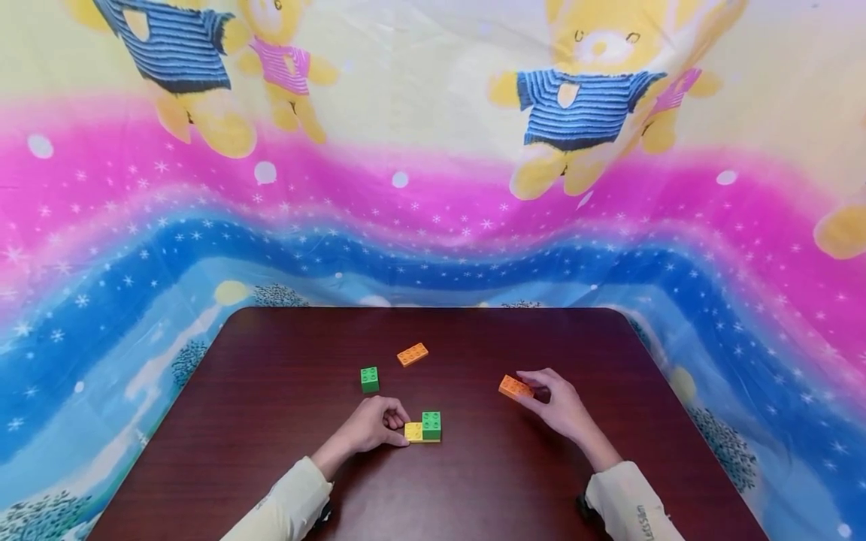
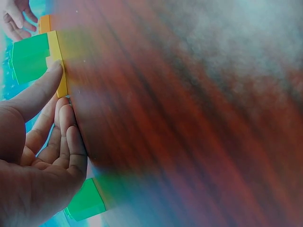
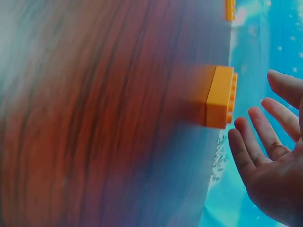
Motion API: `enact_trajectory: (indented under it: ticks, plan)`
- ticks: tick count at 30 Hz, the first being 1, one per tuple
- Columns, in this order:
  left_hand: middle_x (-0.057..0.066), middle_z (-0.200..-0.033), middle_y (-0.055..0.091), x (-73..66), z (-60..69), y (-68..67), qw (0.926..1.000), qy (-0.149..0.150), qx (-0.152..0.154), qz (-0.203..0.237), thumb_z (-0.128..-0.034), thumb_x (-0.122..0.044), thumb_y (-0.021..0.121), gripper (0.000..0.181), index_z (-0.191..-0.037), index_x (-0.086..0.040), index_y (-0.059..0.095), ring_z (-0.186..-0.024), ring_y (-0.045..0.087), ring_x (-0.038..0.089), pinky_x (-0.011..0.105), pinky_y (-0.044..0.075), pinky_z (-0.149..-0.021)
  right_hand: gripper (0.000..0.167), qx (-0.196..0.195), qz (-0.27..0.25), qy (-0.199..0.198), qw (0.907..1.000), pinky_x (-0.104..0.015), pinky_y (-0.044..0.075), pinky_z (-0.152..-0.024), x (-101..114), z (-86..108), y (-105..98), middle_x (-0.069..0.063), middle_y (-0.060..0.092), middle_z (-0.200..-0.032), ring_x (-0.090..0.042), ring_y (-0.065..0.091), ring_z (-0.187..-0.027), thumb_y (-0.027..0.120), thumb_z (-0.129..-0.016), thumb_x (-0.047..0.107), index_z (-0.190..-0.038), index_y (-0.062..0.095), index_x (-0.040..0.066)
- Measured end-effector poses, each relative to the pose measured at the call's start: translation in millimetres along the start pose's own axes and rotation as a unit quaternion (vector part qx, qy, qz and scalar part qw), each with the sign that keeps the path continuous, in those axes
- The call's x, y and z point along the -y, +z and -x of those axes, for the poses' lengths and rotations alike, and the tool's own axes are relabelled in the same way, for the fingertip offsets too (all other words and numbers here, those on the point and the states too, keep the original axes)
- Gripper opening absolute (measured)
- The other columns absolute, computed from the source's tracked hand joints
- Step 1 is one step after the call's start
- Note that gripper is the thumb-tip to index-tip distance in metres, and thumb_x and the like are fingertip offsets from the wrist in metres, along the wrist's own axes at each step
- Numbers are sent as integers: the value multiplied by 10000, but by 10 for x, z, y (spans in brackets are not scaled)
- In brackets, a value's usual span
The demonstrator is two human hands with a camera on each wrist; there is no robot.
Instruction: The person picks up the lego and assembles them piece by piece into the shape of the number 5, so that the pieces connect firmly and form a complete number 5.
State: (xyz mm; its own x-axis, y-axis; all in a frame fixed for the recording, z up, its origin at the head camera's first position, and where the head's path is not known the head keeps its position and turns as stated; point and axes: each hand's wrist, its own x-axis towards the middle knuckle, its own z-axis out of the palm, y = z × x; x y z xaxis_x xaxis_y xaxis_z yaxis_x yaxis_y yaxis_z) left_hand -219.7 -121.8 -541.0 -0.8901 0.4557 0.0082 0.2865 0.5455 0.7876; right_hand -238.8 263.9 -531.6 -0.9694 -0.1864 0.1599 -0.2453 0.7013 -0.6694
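In the head view, the person's left grip (image 1: 368, 427) pinches the left end of a yellow plate (image 1: 413, 431) on the dark bench (image 1: 473, 488); a green brick (image 1: 431, 426) stands on the plate's right end. The right grip (image 1: 563, 404) is released, its fingers parted beside an orange brick (image 1: 516, 387) well to the right of the plate; the right wrist view shows a gap between fingertips and brick. Beyond the left grip sits a second green brick (image 1: 369, 380), with a flat orange brick (image 1: 413, 355) farther back.
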Motion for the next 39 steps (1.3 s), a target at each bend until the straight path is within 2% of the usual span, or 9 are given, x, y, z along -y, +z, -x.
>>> enact_trajectory:
  ticks: [15,21,36,39]
  plan:
    - [70,-843,689,18,33,-1,9999,88,-18,134,-732,-46,926,275,-942,-32,749,-781,623,156,207,514,-697,502,286,206,638,9973,-448,587,-889,-158,19,-27,-126,662,-1214,-278,660,-1062,827,-891,150,-1358,667,62]
    - [70,-840,688,12,37,2,9999,76,-22,135,-730,-44,927,273,-936,-32,748,-781,621,163,205,508,-694,442,342,280,807,9958,-455,587,-875,-195,3,-11,-118,669,-1169,-255,661,-1007,837,-872,118,-1292,708,70]
    - [70,-849,688,10,2,4,10000,44,-8,39,-746,-53,921,262,-943,-35,750,-797,620,180,203,493,-699,362,261,290,649,9971,-427,593,-825,-220,-55,-9,-141,700,-1123,-253,684,-945,830,-875,104,-1216,740,24]
    - [70,-849,688,8,6,-1,10000,27,6,20,-749,-56,920,260,-945,-36,750,-797,620,180,201,491,-700,353,257,268,713,9968,-421,598,-831,-208,-55,-13,-131,699,-1126,-240,688,-943,829,-877,106,-1212,746,36]
